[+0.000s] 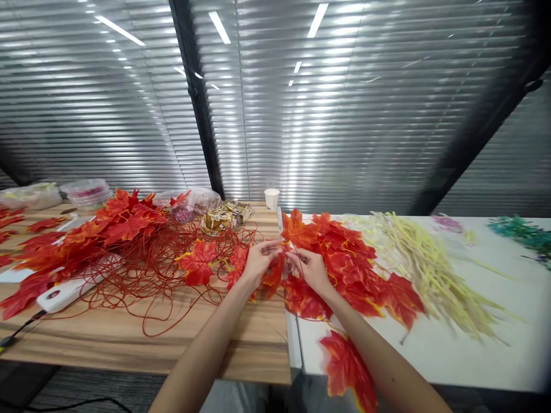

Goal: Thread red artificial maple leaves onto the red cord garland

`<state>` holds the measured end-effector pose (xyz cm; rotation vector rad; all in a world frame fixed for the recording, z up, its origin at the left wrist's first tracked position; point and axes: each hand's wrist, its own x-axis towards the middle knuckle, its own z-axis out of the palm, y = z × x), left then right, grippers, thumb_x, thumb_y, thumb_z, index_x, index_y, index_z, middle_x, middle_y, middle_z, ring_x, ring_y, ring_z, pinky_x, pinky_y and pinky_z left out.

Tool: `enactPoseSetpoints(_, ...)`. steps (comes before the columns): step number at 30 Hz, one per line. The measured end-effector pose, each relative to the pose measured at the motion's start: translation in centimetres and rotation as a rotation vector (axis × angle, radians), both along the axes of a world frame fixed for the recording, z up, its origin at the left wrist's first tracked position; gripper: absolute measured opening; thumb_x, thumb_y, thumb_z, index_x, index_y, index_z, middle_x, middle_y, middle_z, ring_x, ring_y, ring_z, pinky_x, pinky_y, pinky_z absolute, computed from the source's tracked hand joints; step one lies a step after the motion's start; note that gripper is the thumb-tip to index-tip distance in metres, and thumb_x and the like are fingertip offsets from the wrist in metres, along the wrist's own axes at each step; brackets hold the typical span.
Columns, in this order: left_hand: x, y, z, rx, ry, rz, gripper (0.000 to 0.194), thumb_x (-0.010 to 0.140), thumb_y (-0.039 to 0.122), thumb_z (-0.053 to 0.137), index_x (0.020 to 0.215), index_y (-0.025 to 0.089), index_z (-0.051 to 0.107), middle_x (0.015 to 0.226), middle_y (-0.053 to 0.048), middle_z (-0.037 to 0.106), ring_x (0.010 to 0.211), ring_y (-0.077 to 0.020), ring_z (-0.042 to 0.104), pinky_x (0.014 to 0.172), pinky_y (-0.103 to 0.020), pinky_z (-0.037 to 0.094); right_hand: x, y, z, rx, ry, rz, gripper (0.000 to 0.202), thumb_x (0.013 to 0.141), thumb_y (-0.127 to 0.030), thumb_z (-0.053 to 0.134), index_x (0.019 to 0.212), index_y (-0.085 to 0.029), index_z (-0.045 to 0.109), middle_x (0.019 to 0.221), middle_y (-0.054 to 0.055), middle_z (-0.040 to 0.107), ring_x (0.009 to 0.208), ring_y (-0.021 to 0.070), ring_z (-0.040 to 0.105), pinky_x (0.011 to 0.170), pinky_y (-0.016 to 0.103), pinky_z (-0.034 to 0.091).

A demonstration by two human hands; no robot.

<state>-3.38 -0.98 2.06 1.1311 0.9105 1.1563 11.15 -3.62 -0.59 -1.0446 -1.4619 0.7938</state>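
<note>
Together both hands' fingers [275, 248] pinch lobed, fabric-like red leaves [344, 252].

Between the left hand [257, 263] and right hand [309, 269], the red-orange fabric maple leaf [275, 274] is mostly covered by fingers, so the grip cannot be made out. Far right of the hands, the green feathery bundle [523, 234] is blurred and cut by the frame edge; far left, the clear plastic tubs [86, 194] hold contents too small to tell
</note>
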Motion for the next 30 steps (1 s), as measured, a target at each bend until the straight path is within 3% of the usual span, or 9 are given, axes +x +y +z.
enactPoseSetpoints(10, 0.16, -0.11, -0.26, -0.065, -0.034, -0.055, 0.045, 0.048, 0.027, 0.08, 0.086, 0.01, 0.064, 0.073, -0.006, 0.067, 0.063, -0.0129, 0.061, 0.064, -0.025, 0.049, 0.19, 0.09, 0.06, 0.005, 0.004, -0.008, 0.024, 0.077, -0.036, 0.056, 0.08, -0.015, 0.067, 0.072, 0.006, 0.068, 0.063, 0.0175, 0.06, 0.059, 0.027, 0.048)
enactPoseSetpoints(30, -0.06, 0.13, -0.25, -0.039, -0.019, -0.041, 0.046, 0.047, 0.029, 0.08, 0.085, 0.009, 0.064, 0.075, -0.006, 0.066, 0.064, -0.0118, 0.06, 0.059, -0.021, 0.047, 0.25, -0.14, 0.26, 0.042, -0.053, -0.026, 0.025, 0.078, -0.036, 0.055, 0.082, -0.016, 0.069, 0.074, 0.006, 0.068, 0.062, 0.0166, 0.06, 0.059, 0.027, 0.047)
